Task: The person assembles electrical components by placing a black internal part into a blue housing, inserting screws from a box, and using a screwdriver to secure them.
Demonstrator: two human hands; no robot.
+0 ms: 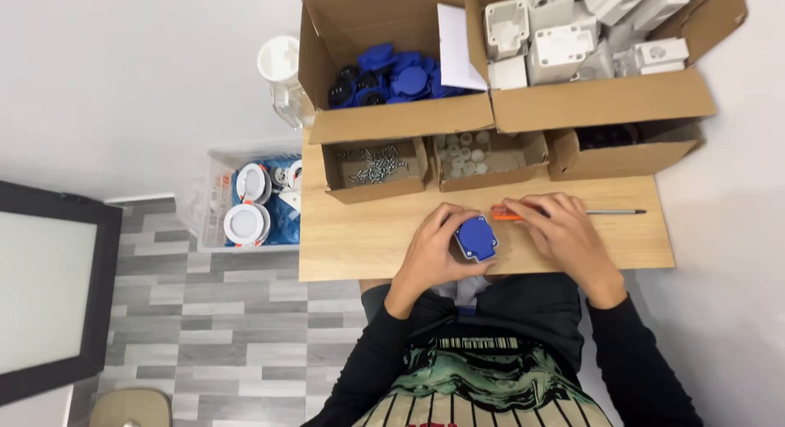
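On the wooden tabletop [360,247], behind full carton rows, I see my left hand [432,251] curled round a blue-lidded socket [476,237], my right hand [564,235] closing on the orange screwdriver [564,213]; judging screws not driven yet

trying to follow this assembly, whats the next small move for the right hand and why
Probably close the right hand around the orange-handled screwdriver and lift it: that hand rests on it, flat on the table, while the left hand grips the blue-lidded socket.

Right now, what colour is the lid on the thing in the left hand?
Blue lid, held by the left hand; head view.
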